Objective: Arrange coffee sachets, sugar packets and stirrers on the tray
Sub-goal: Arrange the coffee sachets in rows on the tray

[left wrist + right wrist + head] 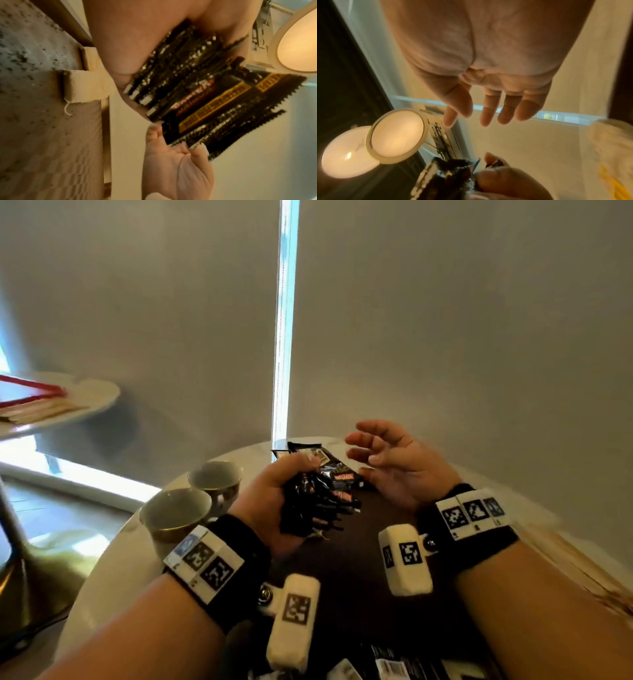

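The left hand (274, 501) grasps a fanned bundle of black sachets (322, 501) above the dark tray (356, 570), likely gathering them for neat placement. The right hand (394, 463), fingers spread and empty, hovers just right, probably ready to straighten them.

The head camera looks forward and down over both forearms at a round table (113, 570). Each wrist camera sits very near its palm, looking along the fingers. All three views share the bundle of black coffee sachets (318, 498) (197, 97) (443, 180), at 12 o'clock from the wearer.
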